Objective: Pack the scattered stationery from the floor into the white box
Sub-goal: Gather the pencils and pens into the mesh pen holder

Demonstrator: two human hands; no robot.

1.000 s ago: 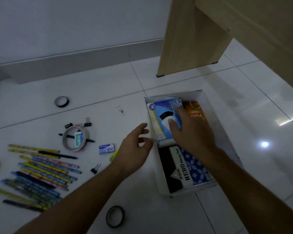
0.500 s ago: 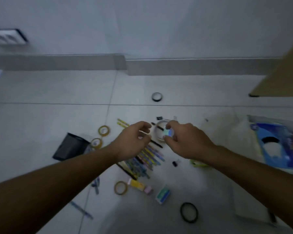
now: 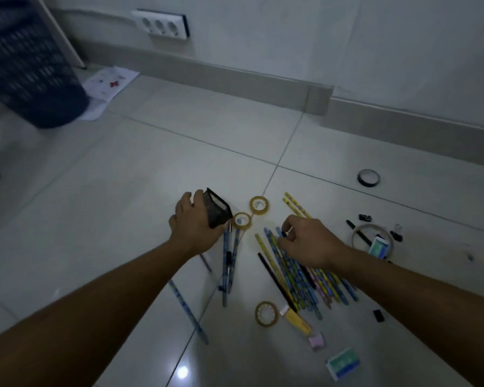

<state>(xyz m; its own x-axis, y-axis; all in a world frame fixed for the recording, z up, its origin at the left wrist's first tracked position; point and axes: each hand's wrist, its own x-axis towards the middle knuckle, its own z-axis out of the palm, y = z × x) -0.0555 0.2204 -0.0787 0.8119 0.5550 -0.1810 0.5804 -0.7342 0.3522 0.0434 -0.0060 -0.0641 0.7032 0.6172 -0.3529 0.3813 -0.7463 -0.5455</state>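
My left hand grips a black mesh pen holder lying on the floor tiles. My right hand rests on a pile of patterned pencils, its fingertips pinching the upper ends of some of them. Three yellowish tape rolls lie around the pile. A few pens lie below the holder. A black tape roll sits further back. The white box is out of view.
A large clear tape ring, binder clips, erasers and a green-white small box lie to the right. A dark mesh bin stands at the far left, papers beside it. A wall with sockets runs behind.
The view swung left, away from the white box. My left hand moved from above the pencils to the black mesh holder and took hold of it; my right hand came down onto the pencil pile.
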